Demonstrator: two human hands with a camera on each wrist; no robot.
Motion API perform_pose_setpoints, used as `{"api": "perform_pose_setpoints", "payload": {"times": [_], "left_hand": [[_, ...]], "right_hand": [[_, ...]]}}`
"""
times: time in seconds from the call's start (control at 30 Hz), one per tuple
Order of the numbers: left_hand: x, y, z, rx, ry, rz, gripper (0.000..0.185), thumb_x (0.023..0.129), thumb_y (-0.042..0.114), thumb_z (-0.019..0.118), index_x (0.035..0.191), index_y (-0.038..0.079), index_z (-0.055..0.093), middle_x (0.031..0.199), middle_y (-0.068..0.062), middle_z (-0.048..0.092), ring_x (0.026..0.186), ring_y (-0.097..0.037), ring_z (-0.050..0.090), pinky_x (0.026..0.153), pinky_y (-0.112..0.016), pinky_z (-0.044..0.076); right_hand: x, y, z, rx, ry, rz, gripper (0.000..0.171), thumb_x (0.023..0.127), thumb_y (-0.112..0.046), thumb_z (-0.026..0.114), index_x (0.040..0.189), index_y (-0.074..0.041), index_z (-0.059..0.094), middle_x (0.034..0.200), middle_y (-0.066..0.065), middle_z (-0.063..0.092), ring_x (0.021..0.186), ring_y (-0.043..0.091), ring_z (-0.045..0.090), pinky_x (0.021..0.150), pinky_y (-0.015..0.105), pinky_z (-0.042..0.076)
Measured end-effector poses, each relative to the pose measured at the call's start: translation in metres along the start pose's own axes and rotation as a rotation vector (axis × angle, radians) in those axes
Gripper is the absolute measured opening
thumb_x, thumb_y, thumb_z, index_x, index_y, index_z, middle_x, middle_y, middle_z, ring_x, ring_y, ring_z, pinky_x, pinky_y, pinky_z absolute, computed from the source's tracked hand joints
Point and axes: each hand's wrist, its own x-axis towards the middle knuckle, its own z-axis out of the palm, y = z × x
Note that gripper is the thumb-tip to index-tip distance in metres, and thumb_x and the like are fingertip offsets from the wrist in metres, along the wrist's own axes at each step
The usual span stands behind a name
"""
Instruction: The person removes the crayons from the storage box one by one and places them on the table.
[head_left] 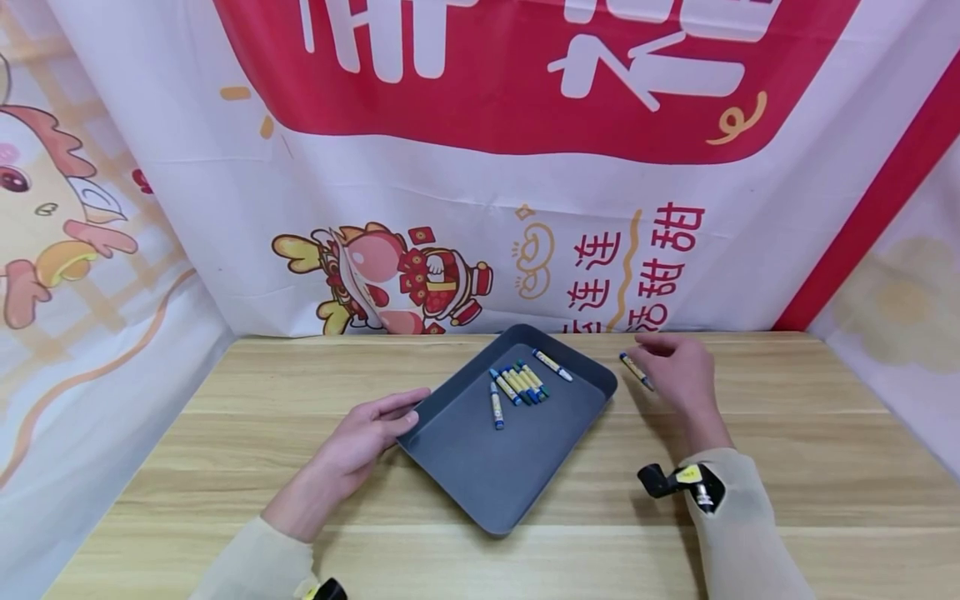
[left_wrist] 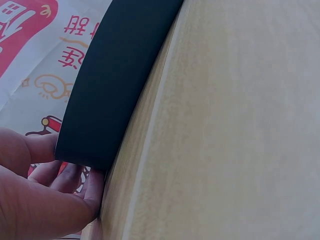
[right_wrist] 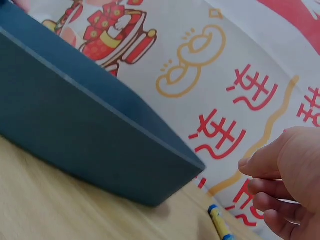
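Observation:
A dark grey tray (head_left: 480, 475) lies at an angle on the table. My left hand (head_left: 367, 437) grips its left corner, thumb at the rim and the other fingers beneath; in the left wrist view the thumb and fingers meet the dark tray wall (left_wrist: 107, 90). Inside the tray, a row of several crayons (head_left: 522, 383) lies side by side, with one white-tipped crayon (head_left: 551, 365) toward the back and one blue-tipped crayon (head_left: 497, 406) in front. Beyond the tray's right side, a blue-ended crayon (right_wrist: 220, 222) rests on the wood. Over it hovers my right hand (head_left: 678, 371), fingers loosely bent, holding nothing.
The wooden table (head_left: 247, 408) runs back to a white cloth (head_left: 240, 242) with red and orange prints. More printed cloth (head_left: 82, 350) hangs at the left side. A small black device (head_left: 678, 482) is fixed on the right wrist.

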Motion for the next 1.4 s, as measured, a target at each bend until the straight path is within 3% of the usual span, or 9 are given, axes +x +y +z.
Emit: {"api": "perform_pose_setpoints", "payload": {"times": [0.4,0.83,1.4], "left_hand": [[0.0,0.0,0.0,0.006,-0.007,0.009,0.044,0.109,0.014,0.058,0.153,0.012,0.058,0.162,-0.011,0.053,0.144,-0.021,0.055,0.127,-0.046,0.039],[-0.001,0.001,0.001,0.008,-0.007,0.01,0.045,0.108,0.013,0.059,0.153,0.011,0.058,0.162,-0.012,0.054,0.139,-0.018,0.058,0.123,-0.04,0.043],[0.0,0.001,0.001,0.006,-0.011,0.007,0.045,0.109,0.015,0.059,0.153,0.011,0.058,0.162,-0.012,0.053,0.142,-0.021,0.056,0.126,-0.044,0.039]], "right_hand": [[-0.006,-0.022,0.016,0.019,0.014,-0.125,0.04,0.1,-0.027,0.075,0.134,-0.007,0.073,0.121,0.018,0.077,0.111,0.031,0.07,0.091,0.032,0.054],[-0.013,-0.04,0.026,0.078,-0.037,-0.124,0.037,0.1,-0.029,0.075,0.131,-0.01,0.076,0.121,0.015,0.077,0.107,0.027,0.071,0.082,0.021,0.055],[-0.02,-0.062,0.049,0.153,-0.12,-0.104,0.033,0.1,-0.025,0.075,0.129,-0.01,0.077,0.131,0.014,0.075,0.122,0.029,0.063,0.104,0.041,0.05]]}}
